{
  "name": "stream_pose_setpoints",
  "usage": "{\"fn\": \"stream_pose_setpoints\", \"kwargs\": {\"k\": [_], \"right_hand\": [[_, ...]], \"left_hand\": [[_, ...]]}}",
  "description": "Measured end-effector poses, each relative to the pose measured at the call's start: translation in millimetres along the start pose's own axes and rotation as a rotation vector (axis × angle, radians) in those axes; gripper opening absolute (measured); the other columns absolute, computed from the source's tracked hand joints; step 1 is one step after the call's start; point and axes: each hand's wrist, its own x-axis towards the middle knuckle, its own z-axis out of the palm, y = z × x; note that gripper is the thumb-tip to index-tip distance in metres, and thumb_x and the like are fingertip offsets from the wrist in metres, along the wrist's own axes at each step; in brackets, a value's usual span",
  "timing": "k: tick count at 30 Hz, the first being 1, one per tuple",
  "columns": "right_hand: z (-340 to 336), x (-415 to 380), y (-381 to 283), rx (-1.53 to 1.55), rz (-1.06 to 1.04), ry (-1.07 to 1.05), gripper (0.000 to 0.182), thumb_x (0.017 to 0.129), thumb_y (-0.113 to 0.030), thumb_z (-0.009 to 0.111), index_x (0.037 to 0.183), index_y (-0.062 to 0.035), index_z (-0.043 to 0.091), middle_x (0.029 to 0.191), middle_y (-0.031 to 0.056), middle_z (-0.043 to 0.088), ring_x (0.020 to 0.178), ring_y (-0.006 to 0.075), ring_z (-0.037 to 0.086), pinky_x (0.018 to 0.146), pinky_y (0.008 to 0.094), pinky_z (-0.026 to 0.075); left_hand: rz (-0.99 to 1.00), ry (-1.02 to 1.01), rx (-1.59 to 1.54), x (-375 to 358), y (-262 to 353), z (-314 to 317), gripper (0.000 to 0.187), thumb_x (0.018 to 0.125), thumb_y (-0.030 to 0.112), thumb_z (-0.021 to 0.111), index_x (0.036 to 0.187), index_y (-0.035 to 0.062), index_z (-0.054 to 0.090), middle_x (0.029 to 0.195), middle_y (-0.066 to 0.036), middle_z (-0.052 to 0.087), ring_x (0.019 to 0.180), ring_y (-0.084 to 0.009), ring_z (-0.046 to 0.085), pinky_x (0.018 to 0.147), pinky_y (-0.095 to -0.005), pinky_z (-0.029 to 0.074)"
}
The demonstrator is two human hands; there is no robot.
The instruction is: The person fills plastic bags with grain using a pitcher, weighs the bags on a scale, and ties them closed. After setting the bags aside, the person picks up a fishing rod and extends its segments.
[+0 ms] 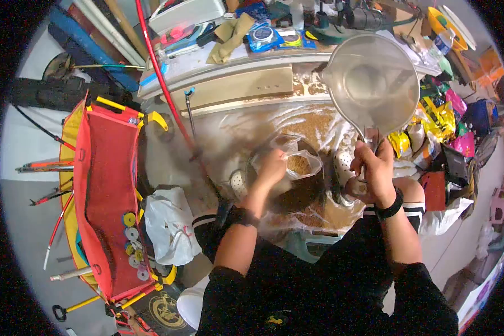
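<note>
My right hand (375,165) is closed around the handle of a large translucent measuring jug (369,70). Raised on the right, the jug shows its open mouth and looks bare inside. My left hand (271,167) grips the edge of a clear plastic bag (313,166), its fingers partly hidden. Brown granules (298,164) show through the bag's mouth. Beneath the bag is a round dark tub (294,199), whose contents I cannot make out clearly. White perforated clogs (341,165) are on my feet on either side of the tub.
Brown grains (313,124) lie scattered on plastic sheeting on the floor. A red bag-like holder (112,201) with rods stands left, beside a white plastic bag (171,224). A red pole (161,78) crosses by the cluttered bench (229,75). Colourful packets (437,120) are piled right.
</note>
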Motion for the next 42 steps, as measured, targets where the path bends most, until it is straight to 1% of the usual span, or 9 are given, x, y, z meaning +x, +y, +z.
{"fn": "stream_pose_setpoints", "kwargs": {"k": [6, 13, 15, 16, 24, 28, 30, 36, 42], "right_hand": [[-14.8, 4.5, -4.1, 0.037, 0.038, 0.032, 0.024, 0.086, -0.009, 0.059, 0.102, -0.0038, 0.043, 0.066, 0.0028, 0.052, 0.044, 0.0109, 0.049, 0.039, 0.0242, 0.038], [-27.3, 6.3, -5.1, 0.096, 0.024, -0.013, 0.023, 0.086, -0.009, 0.059, 0.102, -0.0033, 0.043, 0.063, 0.0015, 0.051, 0.044, 0.0101, 0.048, 0.039, 0.0233, 0.039], [-29.4, 6.4, -5.2, 0.095, 0.014, -0.029, 0.024, 0.086, -0.008, 0.059, 0.103, -0.0033, 0.043, 0.063, 0.0014, 0.051, 0.044, 0.0097, 0.048, 0.039, 0.0232, 0.039], [-29.5, 5.7, -5.6, 0.098, 0.018, -0.029, 0.024, 0.086, -0.008, 0.059, 0.103, -0.0033, 0.043, 0.063, 0.0014, 0.051, 0.044, 0.0097, 0.048, 0.039, 0.0232, 0.039], [-27.7, 1.5, -7.3, 0.083, 0.031, 0.013, 0.025, 0.086, -0.009, 0.059, 0.104, -0.0031, 0.043, 0.065, 0.001, 0.05, 0.044, 0.0089, 0.048, 0.04, 0.0227, 0.039], [-28.3, 1.1, -4.8, 0.062, 0.02, -0.025, 0.025, 0.086, -0.01, 0.06, 0.103, -0.0032, 0.043, 0.065, 0.0007, 0.05, 0.045, 0.0086, 0.048, 0.04, 0.0225, 0.039], [-26.8, 0.9, -5.6, 0.017, 0.019, -0.009, 0.024, 0.085, -0.009, 0.058, 0.102, -0.0038, 0.042, 0.066, 0.0026, 0.049, 0.043, 0.0113, 0.046, 0.037, 0.0237, 0.038], [-26.8, 0.7, -5.0, 0.05, 0.016, -0.038, 0.025, 0.086, -0.011, 0.06, 0.103, -0.0035, 0.043, 0.061, -0.0005, 0.049, 0.045, 0.0083, 0.047, 0.04, 0.0224, 0.039], [-22.8, 0.8, -4.8, 0.02, 0.028, -0.024, 0.021, 0.085, -0.011, 0.058, 0.098, -0.0035, 0.044, 0.065, 0.0024, 0.049, 0.044, 0.0116, 0.047, 0.038, 0.0242, 0.039]], "left_hand": [[0.04, 0.096, 0.069, 31.3, -56.1, 47.2, 0.005, 0.077, 0.007, 0.053, 0.077, 0.0027, 0.056, 0.063, -0.003, 0.053, 0.061, -0.013, 0.049, 0.055, -0.0321, 0.039], [-0.133, -0.087, 0.032, 40.0, -34.7, 82.5, 0.008, 0.076, 0.003, 0.049, 0.078, 0.0026, 0.056, 0.065, -0.004, 0.053, 0.064, -0.0153, 0.051, 0.057, -0.0312, 0.041], [0.101, 0.11, 0.235, 47.4, -49.1, 105.2, 0.01, 0.076, 0.002, 0.047, 0.081, 0.0034, 0.055, 0.068, -0.005, 0.053, 0.064, -0.015, 0.051, 0.053, -0.0307, 0.04], [0.097, 0.129, 0.099, 44.3, -48.1, 114.1, 0.007, 0.076, 0.001, 0.046, 0.079, 0.0041, 0.051, 0.069, -0.004, 0.052, 0.063, -0.014, 0.049, 0.052, -0.0304, 0.038], [0.178, -0.004, 0.018, 32.5, -56.4, 135.1, 0.005, 0.085, 0.008, 0.047, 0.085, 0.0027, 0.046, 0.067, -0.005, 0.051, 0.057, -0.0146, 0.048, 0.051, -0.0326, 0.039], [0.006, 0.012, -0.027, 38.7, -53.6, 130.2, 0.012, 0.085, 0.013, 0.048, 0.084, 0.0006, 0.048, 0.068, -0.006, 0.052, 0.059, -0.0142, 0.049, 0.054, -0.0322, 0.041], [-0.154, -0.114, 0.081, 34.8, -40.5, 127.1, 0.023, 0.083, 0.01, 0.048, 0.104, 0.0011, 0.052, 0.104, -0.025, 0.057, 0.099, -0.0402, 0.054, 0.083, -0.0438, 0.044], [-0.208, -0.159, 0.289, 14.7, -12.8, 105.5, 0.034, 0.082, 0.009, 0.046, 0.115, 0.0005, 0.05, 0.118, -0.025, 0.053, 0.111, -0.0379, 0.05, 0.092, -0.0413, 0.041], [-0.207, -0.222, 0.232, 13.8, -9.5, 104.9, 0.029, 0.079, 0.012, 0.047, 0.103, -0.0026, 0.056, 0.106, -0.026, 0.058, 0.102, -0.0403, 0.054, 0.086, -0.0443, 0.044]]}}
